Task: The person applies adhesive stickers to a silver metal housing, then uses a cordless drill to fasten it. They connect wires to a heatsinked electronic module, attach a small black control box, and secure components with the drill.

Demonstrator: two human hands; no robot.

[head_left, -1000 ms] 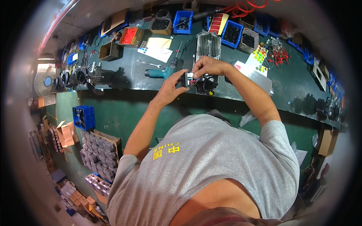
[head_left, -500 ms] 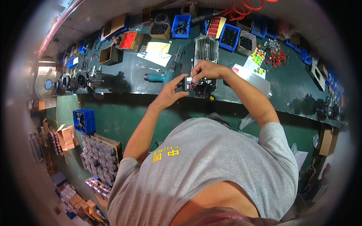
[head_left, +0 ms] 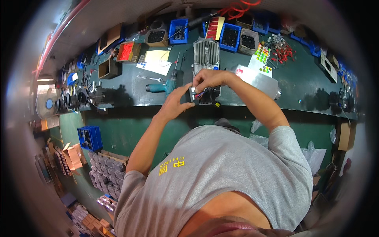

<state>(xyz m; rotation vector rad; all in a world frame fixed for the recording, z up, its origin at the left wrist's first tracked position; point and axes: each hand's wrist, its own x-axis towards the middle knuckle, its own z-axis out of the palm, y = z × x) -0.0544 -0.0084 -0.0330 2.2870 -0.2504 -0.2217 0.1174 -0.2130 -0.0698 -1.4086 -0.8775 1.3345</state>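
My left hand [head_left: 173, 104] holds a small black block with a white part [head_left: 192, 94] between thumb and fingers, at the bench's near edge. Over that block, my right hand [head_left: 210, 78] bends down with its fingertips pinched together; what they grip is too small to make out. Thin coloured wires [head_left: 200, 95] run from the block toward a finned grey metal housing [head_left: 206, 53], whose dark near end lies beneath my right hand. A teal power drill [head_left: 162, 87] lies left of my left hand, with a wrench [head_left: 149, 78] just beyond it.
Blue bins [head_left: 229, 37] and cardboard boxes [head_left: 128, 51] of small parts line the back. A silver metal cover [head_left: 258, 81] lies to the right, near a sticker sheet [head_left: 260, 59] and red-tipped wires [head_left: 282, 51]. Dark motor parts [head_left: 83, 94] stand at left. A red coiled hose [head_left: 239, 8] hangs above.
The view has shifted, so the bench sits slightly lower and further left. My hands stay at the same block, the right fingers now bent more tightly over it.
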